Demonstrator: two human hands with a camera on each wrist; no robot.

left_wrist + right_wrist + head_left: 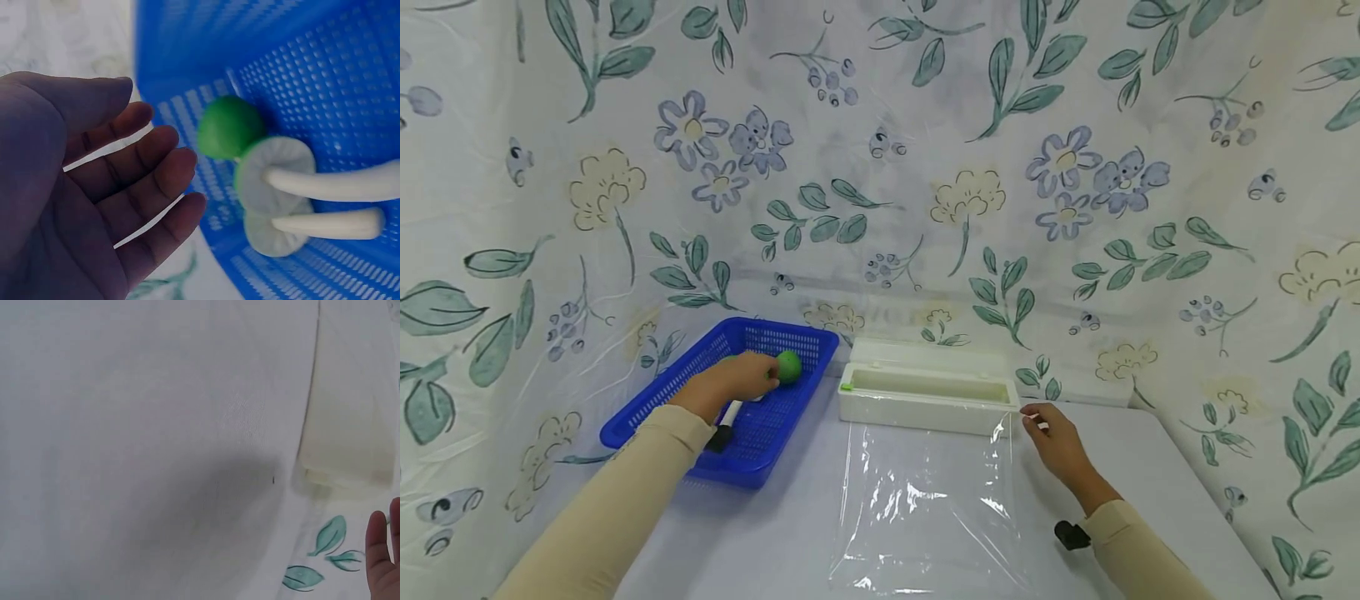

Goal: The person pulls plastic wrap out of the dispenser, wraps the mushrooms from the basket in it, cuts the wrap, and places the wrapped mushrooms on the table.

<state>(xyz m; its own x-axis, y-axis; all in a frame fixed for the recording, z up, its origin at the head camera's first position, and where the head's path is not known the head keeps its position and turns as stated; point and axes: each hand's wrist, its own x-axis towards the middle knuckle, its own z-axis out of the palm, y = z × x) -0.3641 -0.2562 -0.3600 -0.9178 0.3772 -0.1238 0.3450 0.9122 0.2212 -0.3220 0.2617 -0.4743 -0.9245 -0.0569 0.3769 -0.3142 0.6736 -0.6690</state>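
My left hand (747,376) reaches over the blue plastic basket (763,462), by the round green cap (788,367) of a mushroom. In the left wrist view the left hand (125,181) has its fingers loosely bent and holds nothing. Beside them in the basket lie several mushrooms with green caps, among them a mushroom (230,128) with its cap up and a mushroom (337,182) showing pale gills and a white stem. My right hand (1058,437) is at the right end of a white cling film box (925,412). Its fingers (378,550) appear straight in the right wrist view.
Clear film (925,508) stretches from the box towards me over the white table (760,542). The box lid (932,358) stands raised behind, with a small green piece (847,387) on the front edge. A flowered cloth (880,167) hangs behind.
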